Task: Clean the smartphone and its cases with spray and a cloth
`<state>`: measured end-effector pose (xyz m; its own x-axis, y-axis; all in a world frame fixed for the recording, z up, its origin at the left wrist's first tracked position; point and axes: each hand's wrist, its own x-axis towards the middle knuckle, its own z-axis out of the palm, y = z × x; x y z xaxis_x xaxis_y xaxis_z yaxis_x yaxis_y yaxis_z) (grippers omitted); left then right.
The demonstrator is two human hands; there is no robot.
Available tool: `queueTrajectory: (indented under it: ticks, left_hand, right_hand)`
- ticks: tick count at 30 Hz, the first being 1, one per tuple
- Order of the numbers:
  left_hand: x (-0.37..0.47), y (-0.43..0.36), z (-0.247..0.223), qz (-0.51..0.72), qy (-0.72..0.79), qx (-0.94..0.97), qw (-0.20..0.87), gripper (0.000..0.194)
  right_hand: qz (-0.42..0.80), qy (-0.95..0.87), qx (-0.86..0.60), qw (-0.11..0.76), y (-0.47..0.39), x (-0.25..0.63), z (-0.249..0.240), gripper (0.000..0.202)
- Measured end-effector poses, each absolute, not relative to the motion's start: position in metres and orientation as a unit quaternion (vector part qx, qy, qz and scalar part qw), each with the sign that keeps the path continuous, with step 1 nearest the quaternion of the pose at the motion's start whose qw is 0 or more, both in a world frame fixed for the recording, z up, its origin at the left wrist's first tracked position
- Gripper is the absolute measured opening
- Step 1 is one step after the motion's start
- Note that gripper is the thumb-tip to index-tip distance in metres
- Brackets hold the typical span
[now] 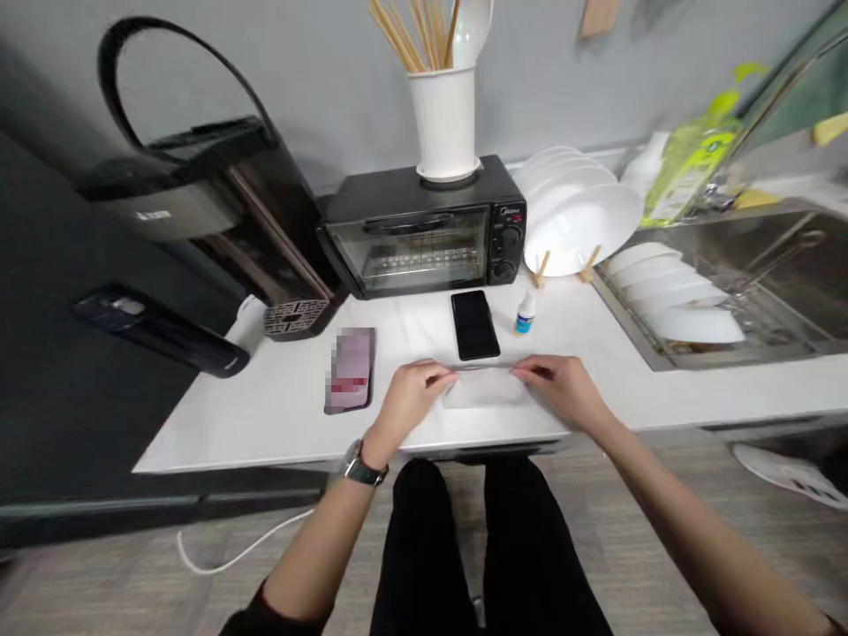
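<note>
Thumb and fingertips of the left hand (412, 396) and the right hand (556, 382) pinch opposite ends of a thin white sheet (488, 389) (cloth or paper, I cannot tell) at the white countertop's (258, 424) near edge, before the black smartphone (475, 326).

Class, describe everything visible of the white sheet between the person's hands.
The white sheet is thin-looking and roughly rectangular; its material is unclear. The left hand and right hand pinch its far corners, the far edge spanning between them, over the white counter, nearer the person than the black phone.
</note>
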<state>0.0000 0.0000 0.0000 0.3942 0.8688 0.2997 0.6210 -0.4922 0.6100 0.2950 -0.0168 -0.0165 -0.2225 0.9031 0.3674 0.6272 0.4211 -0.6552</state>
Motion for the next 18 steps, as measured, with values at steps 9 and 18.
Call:
queueTrajectory:
  ticks: [9, 18]
  left_hand:
    - [-0.002, -0.001, 0.006, 0.391, 0.388, 0.829, 0.099, 0.022]
    - [-0.014, -0.063, 0.012, 0.317, 0.336, 0.884, 0.071, 0.018]
  right_hand:
    - [0.097, -0.751, -0.49, 0.433, -0.013, 0.287, -0.009, 0.022]
    - [0.004, -0.851, -0.348, 0.394, -0.07, 0.306, -0.013, 0.023]
